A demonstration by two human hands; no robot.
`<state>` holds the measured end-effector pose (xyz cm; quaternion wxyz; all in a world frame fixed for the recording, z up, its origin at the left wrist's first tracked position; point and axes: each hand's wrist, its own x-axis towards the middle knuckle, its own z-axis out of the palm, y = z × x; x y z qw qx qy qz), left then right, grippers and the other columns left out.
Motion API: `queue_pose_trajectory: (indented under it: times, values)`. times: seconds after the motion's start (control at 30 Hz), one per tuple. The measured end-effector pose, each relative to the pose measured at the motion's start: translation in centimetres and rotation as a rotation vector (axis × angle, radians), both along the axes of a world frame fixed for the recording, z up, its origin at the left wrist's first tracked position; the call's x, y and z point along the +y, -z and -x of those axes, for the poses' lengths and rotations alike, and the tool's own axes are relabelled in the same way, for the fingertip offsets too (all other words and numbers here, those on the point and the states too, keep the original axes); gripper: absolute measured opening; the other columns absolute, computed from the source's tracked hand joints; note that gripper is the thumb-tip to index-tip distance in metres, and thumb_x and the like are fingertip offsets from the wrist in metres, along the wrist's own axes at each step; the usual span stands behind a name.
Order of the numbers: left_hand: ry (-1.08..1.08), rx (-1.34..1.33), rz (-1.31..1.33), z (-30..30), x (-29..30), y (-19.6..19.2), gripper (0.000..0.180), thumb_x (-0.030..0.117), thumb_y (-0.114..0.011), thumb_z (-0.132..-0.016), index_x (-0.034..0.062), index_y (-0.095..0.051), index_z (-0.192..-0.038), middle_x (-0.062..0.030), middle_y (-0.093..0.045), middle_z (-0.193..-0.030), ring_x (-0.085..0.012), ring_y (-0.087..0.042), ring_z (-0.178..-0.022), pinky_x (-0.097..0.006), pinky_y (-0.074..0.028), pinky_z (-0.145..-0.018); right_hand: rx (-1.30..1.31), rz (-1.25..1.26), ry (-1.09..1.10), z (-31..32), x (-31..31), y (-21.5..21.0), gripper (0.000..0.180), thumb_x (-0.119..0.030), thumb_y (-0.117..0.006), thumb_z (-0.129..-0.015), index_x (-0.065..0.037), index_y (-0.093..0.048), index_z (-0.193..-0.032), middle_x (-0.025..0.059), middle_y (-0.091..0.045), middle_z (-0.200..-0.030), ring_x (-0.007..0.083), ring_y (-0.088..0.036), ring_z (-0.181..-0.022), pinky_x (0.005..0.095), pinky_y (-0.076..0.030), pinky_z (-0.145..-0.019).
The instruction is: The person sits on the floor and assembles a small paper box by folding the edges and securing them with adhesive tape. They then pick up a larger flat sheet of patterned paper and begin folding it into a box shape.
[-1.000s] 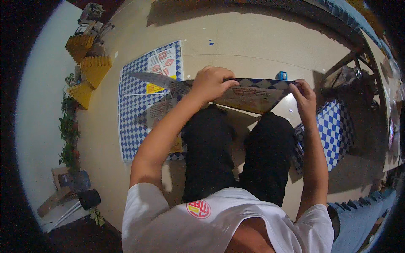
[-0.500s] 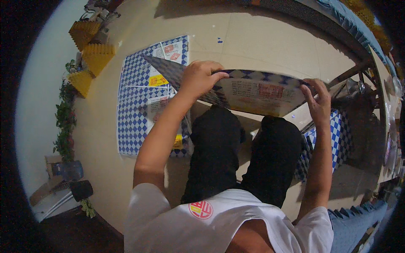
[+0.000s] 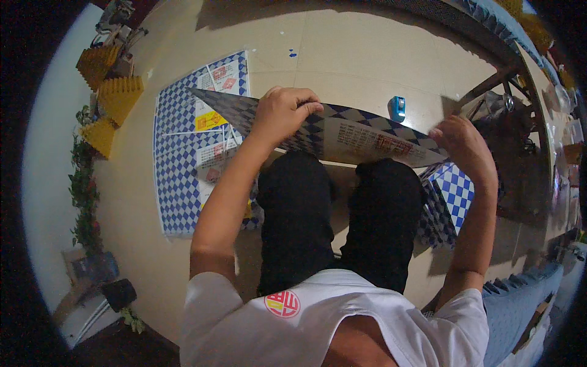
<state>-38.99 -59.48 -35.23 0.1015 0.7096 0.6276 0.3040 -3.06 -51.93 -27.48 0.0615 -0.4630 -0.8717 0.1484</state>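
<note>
A stiff blue-and-white checkered sheet [image 3: 351,126] with a white printed panel hangs above my knees, its long upper edge running across in front of me. My left hand [image 3: 286,113] is closed on that edge left of the middle, thumb on the near side. My right hand [image 3: 466,147] is at the sheet's right end, fingers bent around the corner; its fingertips are partly hidden. On the floor at left lies a flat stack of similar checkered sheets [image 3: 174,177] in clear wrap, tied with white strapping. More checkered pieces [image 3: 454,191] lie beside my right knee.
A small blue object [image 3: 397,109] is on the floor beyond the sheet. Yellow ridged blocks [image 3: 120,95] and a leafy plant [image 3: 85,183] line the left wall. At right stand a table leg [image 3: 495,82] and a blue padded seat [image 3: 520,309].
The sheet's right end has dropped and slants downward. My right hand has turned inward over that corner. The small blue object beyond the sheet has come into view.
</note>
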Motion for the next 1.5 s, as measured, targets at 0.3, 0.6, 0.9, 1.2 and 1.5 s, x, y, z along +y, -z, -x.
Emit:
queue_pose_trajectory:
  times: [0.3,0.6,0.9,1.2,1.5]
  values:
    - [-0.075,0.023,0.004,-0.6,-0.1,-1.0,0.020,0.033,-0.074,-0.082,0.0135,-0.077,-0.087,-0.0093,-0.071,-0.082,-0.0290,-0.065,-0.084,-0.040,-0.045,-0.087,0.223,0.030,-0.240,11.2,-1.0,2.7,0.017,-0.018,-0.054,-0.097,-0.004,-0.064,-0.100,0.0161,-0.067,-0.099,0.0365,-0.065,-0.092,0.0435,-0.051,-0.080]
    - [-0.039,0.066,-0.108,-0.5,-1.0,0.2,0.026,0.034,-0.080,-0.076,0.0140,-0.075,-0.091,-0.0060,-0.070,-0.087,-0.0284,-0.062,-0.102,-0.045,-0.036,-0.104,0.160,0.116,-0.242,12.8,0.4,4.0,0.024,-0.024,-0.052,-0.101,-0.003,-0.064,-0.105,0.0198,-0.069,-0.094,0.0371,-0.067,-0.088,0.0436,-0.051,-0.077]
    - [0.094,0.169,-0.222,-1.5,-1.4,-0.1,0.047,0.024,-0.082,-0.071,0.0179,-0.069,-0.115,-0.0053,-0.069,-0.104,-0.0255,-0.061,-0.109,-0.046,-0.036,-0.109,0.166,0.439,-0.269,13.0,3.4,5.4,0.030,-0.029,-0.056,-0.100,-0.002,-0.068,-0.106,0.0128,-0.067,-0.082,0.0196,-0.058,-0.075,0.0349,-0.048,-0.073]
    - [0.268,0.460,-0.324,-2.7,-0.4,0.7,0.045,0.020,-0.080,-0.071,0.0119,-0.069,-0.114,-0.0049,-0.069,-0.104,-0.0231,-0.063,-0.106,-0.045,-0.040,-0.108,0.192,0.616,-0.281,13.2,4.4,6.8,0.028,-0.028,-0.059,-0.100,-0.002,-0.067,-0.106,0.0056,-0.066,-0.086,0.0143,-0.054,-0.076,0.0320,-0.047,-0.073]
    - [0.237,0.442,-0.329,-2.9,-0.2,1.1,0.010,0.015,-0.075,-0.076,0.0102,-0.069,-0.083,-0.0068,-0.070,-0.084,-0.0213,-0.068,-0.091,-0.045,-0.043,-0.101,0.333,-0.320,-0.565,9.8,0.7,7.9,0.026,-0.023,-0.071,-0.084,-0.008,-0.068,-0.105,0.0119,-0.069,-0.088,0.0299,-0.068,-0.089,0.0373,-0.053,-0.078]
